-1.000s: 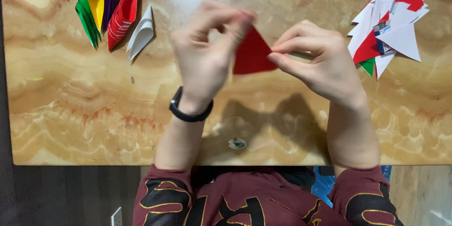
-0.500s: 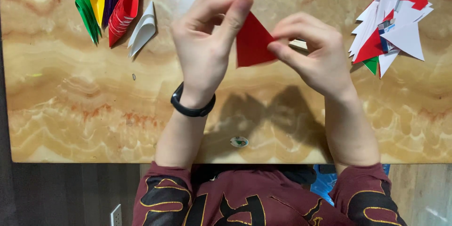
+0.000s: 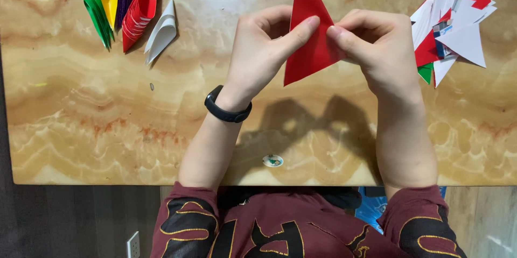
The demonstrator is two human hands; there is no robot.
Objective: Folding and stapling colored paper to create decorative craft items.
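Note:
A red paper triangle (image 3: 308, 32) stands upright above the marbled tabletop (image 3: 107, 118), its sharp tip pointing away from me. My left hand (image 3: 264, 48) pinches its left edge between thumb and fingers; a black band (image 3: 226, 108) circles that wrist. My right hand (image 3: 377, 48) grips the triangle's right edge with curled fingers. Both hands meet at the middle of the paper, held a little above the table.
Folded paper pieces in green, yellow, purple, red and white (image 3: 129, 8) lie fanned at the far left. A heap of white, red and green paper triangles (image 3: 455, 21) sits at the far right. A small round sticker (image 3: 273, 160) lies near the table's front edge.
The red paper has been opened out and turned up: it now stands taller between my hands, its tip pointing away. Both hands stay pinched on it.

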